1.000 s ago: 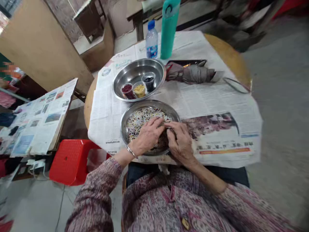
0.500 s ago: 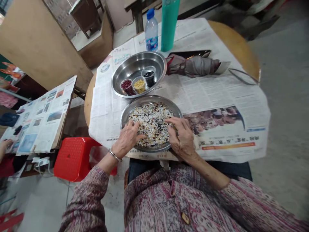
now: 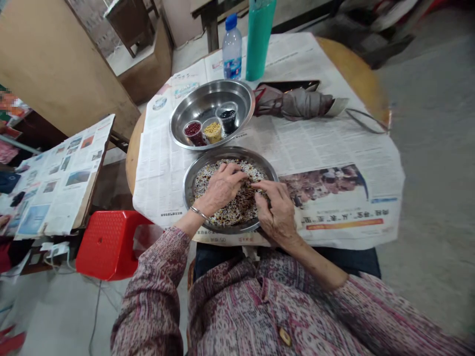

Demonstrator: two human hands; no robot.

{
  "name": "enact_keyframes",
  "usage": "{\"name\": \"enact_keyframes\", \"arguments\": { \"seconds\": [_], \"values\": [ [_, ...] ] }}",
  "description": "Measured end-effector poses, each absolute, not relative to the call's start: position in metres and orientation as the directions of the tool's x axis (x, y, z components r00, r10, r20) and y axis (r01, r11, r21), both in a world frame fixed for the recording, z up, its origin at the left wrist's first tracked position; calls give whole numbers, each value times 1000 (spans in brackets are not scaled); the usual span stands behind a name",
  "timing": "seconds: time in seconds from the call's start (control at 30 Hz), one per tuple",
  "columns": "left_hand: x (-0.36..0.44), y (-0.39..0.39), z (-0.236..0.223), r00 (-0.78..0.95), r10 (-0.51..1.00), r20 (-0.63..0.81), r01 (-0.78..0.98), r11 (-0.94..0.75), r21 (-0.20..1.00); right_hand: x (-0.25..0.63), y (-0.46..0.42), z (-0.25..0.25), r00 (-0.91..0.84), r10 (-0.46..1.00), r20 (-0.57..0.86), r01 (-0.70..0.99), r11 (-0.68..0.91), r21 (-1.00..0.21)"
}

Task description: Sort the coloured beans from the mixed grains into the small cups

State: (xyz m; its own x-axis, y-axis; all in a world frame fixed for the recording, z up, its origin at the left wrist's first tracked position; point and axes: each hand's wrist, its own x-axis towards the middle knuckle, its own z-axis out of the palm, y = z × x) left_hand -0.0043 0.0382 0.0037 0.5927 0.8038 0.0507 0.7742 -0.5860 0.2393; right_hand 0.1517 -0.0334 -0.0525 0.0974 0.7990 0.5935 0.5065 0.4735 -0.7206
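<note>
A round steel pan [image 3: 191,175] full of mixed white, dark and yellow grains [image 3: 237,210] lies on newspaper right in front of me. My left hand [image 3: 220,188] rests palm down on the grains in the middle of the pan, fingers stretched toward the right. My right hand [image 3: 276,210] lies on the pan's right side, fingers flat on the grains and pointing left, almost meeting the left fingertips. Behind it a second steel bowl [image 3: 202,101] holds three small cups: red beans [image 3: 193,130], yellow grains [image 3: 213,129], black beans [image 3: 227,115].
A water bottle [image 3: 232,47] and a tall teal flask [image 3: 259,34] stand at the table's far side. A folded grey umbrella [image 3: 297,104] lies to the right of the bowl. A red stool [image 3: 102,242] and a newspaper-covered board [image 3: 55,178] are at the left.
My left hand slid from the pan's left rim back to the middle of the grains, toward the right hand. The right hand stayed on the pan's right side.
</note>
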Motion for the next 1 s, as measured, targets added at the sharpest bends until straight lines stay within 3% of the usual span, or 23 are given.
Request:
{"name": "enact_keyframes", "arguments": {
  "seconds": [0.13, 0.23, 0.37, 0.57, 0.83, 1.0],
  "values": [
    [-24, 39, 9, 463, 885, 41, 879, -465, 107, 152, -33, -51, 94, 795, 599, 501, 482, -719],
    [-39, 20, 14, 384, 923, 18, 920, -384, 73, 152, -33, -51, 92, 793, 603, 507, 484, -713],
    [-44, -18, 21, 424, 905, -43, 901, -416, 124, 152, -34, -51, 107, 800, 591, 505, 468, -725],
    [-19, -36, 16, 557, 822, -120, 798, -490, 350, 152, -34, -54, 112, 807, 579, 498, 459, -736],
    [0, 9, 8, 531, 846, 44, 813, -523, 256, 150, -33, -53, 124, 813, 569, 504, 443, -742],
    [1, 27, 6, 596, 800, -70, 776, -552, 304, 151, -34, -50, 110, 819, 564, 495, 447, -745]
  ]
}}
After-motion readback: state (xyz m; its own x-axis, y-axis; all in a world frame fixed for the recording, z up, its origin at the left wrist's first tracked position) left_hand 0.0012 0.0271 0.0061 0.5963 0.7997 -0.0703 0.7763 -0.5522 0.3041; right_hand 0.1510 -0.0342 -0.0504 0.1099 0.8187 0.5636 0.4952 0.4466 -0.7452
